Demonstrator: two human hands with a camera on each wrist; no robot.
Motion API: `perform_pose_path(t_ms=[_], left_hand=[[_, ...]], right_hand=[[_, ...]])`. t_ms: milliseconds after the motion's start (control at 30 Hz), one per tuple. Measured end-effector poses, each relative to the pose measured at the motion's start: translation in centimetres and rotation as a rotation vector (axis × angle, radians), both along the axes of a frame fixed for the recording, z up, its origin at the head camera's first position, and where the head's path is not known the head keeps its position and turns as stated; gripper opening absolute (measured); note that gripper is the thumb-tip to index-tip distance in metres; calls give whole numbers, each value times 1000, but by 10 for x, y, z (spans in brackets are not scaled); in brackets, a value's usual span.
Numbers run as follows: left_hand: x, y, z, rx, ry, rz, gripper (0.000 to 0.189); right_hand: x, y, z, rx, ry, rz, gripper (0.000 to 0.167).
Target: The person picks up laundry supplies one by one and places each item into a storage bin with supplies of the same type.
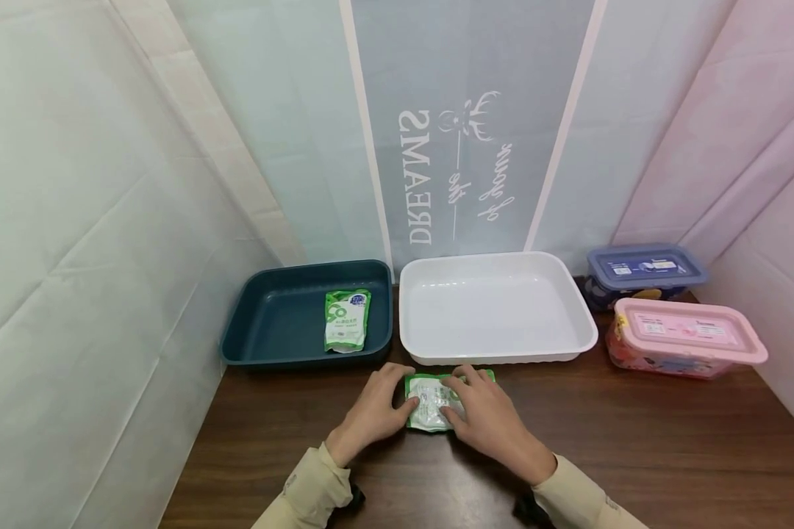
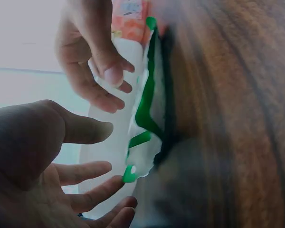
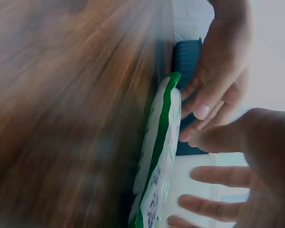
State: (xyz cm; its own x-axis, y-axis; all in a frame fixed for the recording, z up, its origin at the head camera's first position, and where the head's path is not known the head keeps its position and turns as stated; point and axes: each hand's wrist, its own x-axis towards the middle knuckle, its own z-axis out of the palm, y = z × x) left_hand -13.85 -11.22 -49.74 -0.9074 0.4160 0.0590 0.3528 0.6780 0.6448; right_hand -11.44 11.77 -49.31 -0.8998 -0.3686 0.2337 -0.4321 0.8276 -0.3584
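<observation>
A white and green soft pouch [image 1: 428, 413] lies flat on the wooden table, in front of the white tray. My left hand [image 1: 373, 413] is at its left end, thumb and fingers spread apart. Over the right part of the pouch is my right hand [image 1: 492, 420], its fingers relaxed and hiding some of the print. In the left wrist view, a left fingertip meets the green corner of the pouch [image 2: 146, 107]. The right wrist view shows the right fingers [image 3: 218, 175] loosely extended above the pouch's upper face, not curled round it.
A dark teal tray [image 1: 284, 316] at the back left holds a similar upright-printed pouch [image 1: 347, 322]. Beside it stands the white tray [image 1: 496, 308]. To the right are a blue lidded box [image 1: 645, 268] and a pink lidded box [image 1: 688, 334]. Curtain-like cloth [image 1: 291, 132] surrounds the table.
</observation>
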Motion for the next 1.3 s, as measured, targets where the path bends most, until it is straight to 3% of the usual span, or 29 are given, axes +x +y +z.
perform_pose_path(t_ms=[167,300,667,867,1300], left_hand=[[2,4,-6,-39,-24,-26,51],[2,6,-8,-48,-22,-30,48],[6,0,-3,-88,-71,-5,37],[9,0,0,-92,-87,-25,32],[8,2,3,-138,-173,-3,46]], right_hand=[[5,9,-4,81,-30,7,49],[5,12,-5,79,-40,20,51],[3,8,-8,59,-82,71,50],[7,6,-8,54,-87,94,48],[3,5,-7,14,-143,241,47]])
